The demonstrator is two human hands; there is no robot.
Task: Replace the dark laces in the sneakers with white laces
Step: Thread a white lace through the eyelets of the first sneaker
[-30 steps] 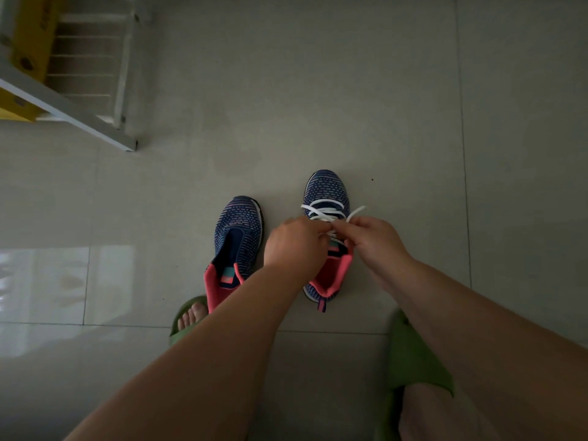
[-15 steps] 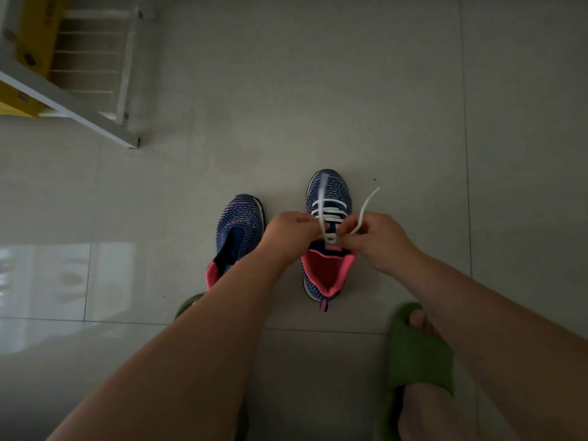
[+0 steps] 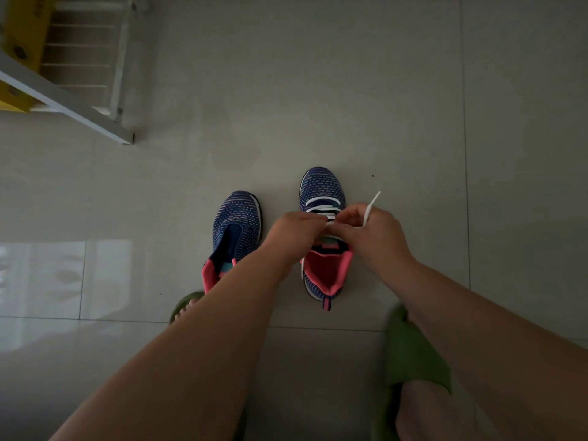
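Two blue knit sneakers with pink collars stand on the tiled floor. The right sneaker [image 3: 323, 187] carries a white lace [image 3: 322, 206] across its upper eyelets. Over its tongue my left hand [image 3: 292, 232] and my right hand [image 3: 375, 232] meet, each pinching the white lace. One free lace end [image 3: 372, 205] sticks up from my right hand. The left sneaker [image 3: 237, 224] has no lace in view, and my left forearm covers its heel.
My feet in green slides [image 3: 413, 351] stand just behind the sneakers, the left slide [image 3: 183, 305] mostly under my forearm. A white metal rack [image 3: 86, 100] with a yellow piece stands at the far left. Bare floor tiles lie ahead and to the right.
My hands have moved slightly away from me up the sneaker's tongue. The left lace end that stuck up half a second ago is down, and the right end still points up.
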